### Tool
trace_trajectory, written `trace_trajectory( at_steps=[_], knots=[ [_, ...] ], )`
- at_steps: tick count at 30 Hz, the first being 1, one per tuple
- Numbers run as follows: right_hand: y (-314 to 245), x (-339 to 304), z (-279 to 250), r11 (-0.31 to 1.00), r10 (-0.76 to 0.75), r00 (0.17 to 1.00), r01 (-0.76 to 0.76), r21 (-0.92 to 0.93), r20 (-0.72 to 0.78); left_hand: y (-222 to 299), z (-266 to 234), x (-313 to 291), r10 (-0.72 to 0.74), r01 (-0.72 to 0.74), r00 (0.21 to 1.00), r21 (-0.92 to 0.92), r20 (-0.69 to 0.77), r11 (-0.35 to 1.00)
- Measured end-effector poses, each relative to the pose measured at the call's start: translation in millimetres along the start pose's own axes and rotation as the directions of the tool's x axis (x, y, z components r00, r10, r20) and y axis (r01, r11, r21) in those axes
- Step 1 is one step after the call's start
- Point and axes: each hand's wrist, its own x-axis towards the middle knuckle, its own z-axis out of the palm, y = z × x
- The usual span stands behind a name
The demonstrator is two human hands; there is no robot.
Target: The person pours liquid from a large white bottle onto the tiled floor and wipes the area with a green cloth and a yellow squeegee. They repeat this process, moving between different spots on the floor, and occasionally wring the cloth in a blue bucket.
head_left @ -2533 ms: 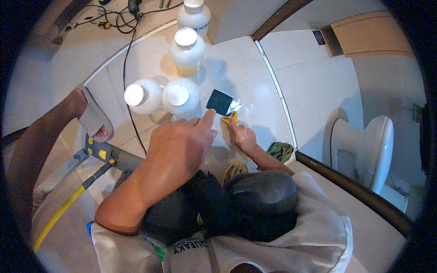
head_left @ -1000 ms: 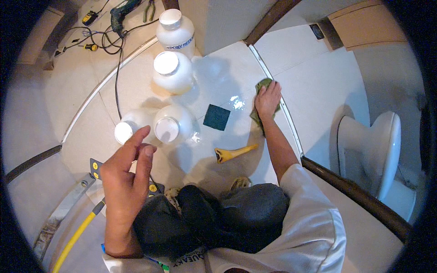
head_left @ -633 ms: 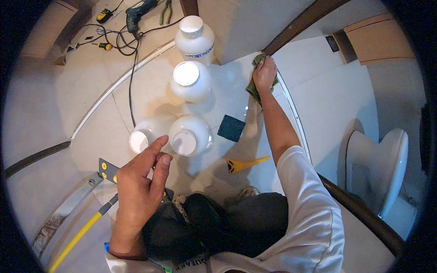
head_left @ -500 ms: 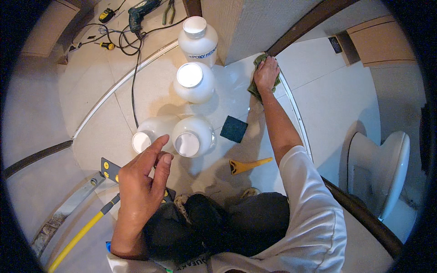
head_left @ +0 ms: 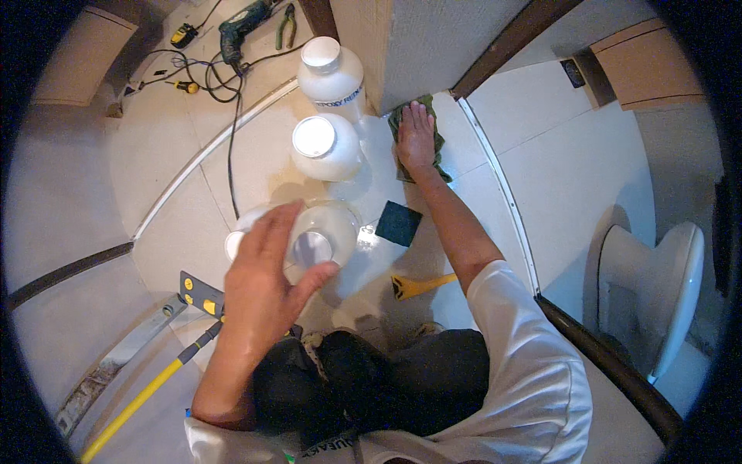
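My right hand [head_left: 417, 138] lies flat on a green cloth [head_left: 440, 147], pressing it to the tiled floor beside the foot of the wall corner. Its fingers are stretched out over the cloth. Above the nearer bottles hovers my left hand [head_left: 270, 271], open, thumb apart from the fingers, holding nothing. Behind it is a large whitish bottle with a white cap [head_left: 314, 249], and another bottle [head_left: 234, 244] is mostly hidden by the hand. A dark green scouring pad [head_left: 399, 223] lies right of them. Nearer to me is a yellow scraper [head_left: 421, 285], partly covered by my right forearm.
Two more white bottles [head_left: 332, 87] [head_left: 326, 155] stand farther off. A drill [head_left: 241, 31], pliers [head_left: 286, 27], a screwdriver [head_left: 185, 87] and cables lie at the far left. A yellow-handled tool [head_left: 143, 398] rests at lower left. Beyond the metal floor strip [head_left: 502, 193] is a toilet [head_left: 657, 294].
My right hand and the green cloth have moved left across the floor, toward the wall corner. My left hand has shifted right and spread its thumb away from its fingers.
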Motion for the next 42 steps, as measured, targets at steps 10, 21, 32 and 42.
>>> trace_trajectory(
  at_steps=[10, 21, 32, 42],
  knots=[
    [-7, -15, -21, 0.851, -0.295, 0.934, 0.163, 0.499, 0.2, -2, 33, -5, -0.048, 0.03, 0.987, 0.123, 0.153, 0.992],
    [-16, -7, -31, 0.862, -0.504, 0.797, 0.437, 0.258, 0.334, -3, 31, -4, -0.012, 0.01, 0.999, -0.038, -0.039, 0.999],
    [-11, -15, -27, 0.831, -0.553, 0.824, 0.535, 0.155, 0.124, 30, -83, -23, -0.166, 0.095, 0.908, -0.196, -0.384, 0.976],
    [2, -74, -27, 0.753, -0.651, 0.724, 0.578, 0.315, 0.228, -21, -141, 33, -0.217, 0.066, 0.821, -0.289, -0.528, 0.955]
  ],
)
